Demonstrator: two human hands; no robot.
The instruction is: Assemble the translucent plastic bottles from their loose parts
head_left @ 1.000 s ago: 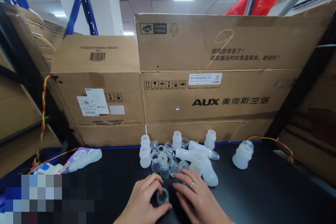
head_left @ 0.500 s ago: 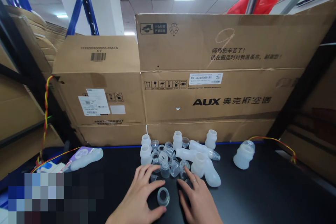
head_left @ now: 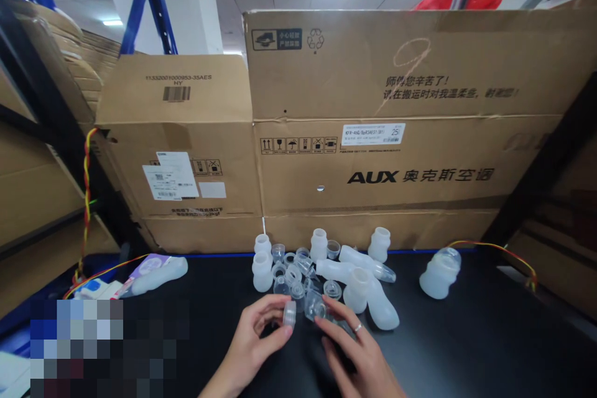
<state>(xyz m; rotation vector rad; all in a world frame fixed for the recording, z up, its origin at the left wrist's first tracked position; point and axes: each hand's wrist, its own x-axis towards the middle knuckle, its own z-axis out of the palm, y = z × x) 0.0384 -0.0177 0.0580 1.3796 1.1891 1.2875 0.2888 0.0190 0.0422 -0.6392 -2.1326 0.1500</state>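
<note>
My left hand pinches a short translucent plastic ring between thumb and fingers, tilted on its side above the black tabletop. My right hand, with a ring on one finger, closes its fingertips on a clear plastic cap at the front of a pile. Behind both hands lie several clear caps and ring-shaped parts, including a round one. Around them stand or lie milky soft bottles, among them an upright wavy one and a lying one.
A wavy bottle with a clear cap stands at the right. On the left a milky bottle lies by a purple-white package. Cardboard panels wall the back, and red-yellow wires hang at the sides.
My left hand has picked the translucent ring up off the tabletop and tilted it. My right fingers have closed on a clear cap from the pile. The view has shifted slightly.
</note>
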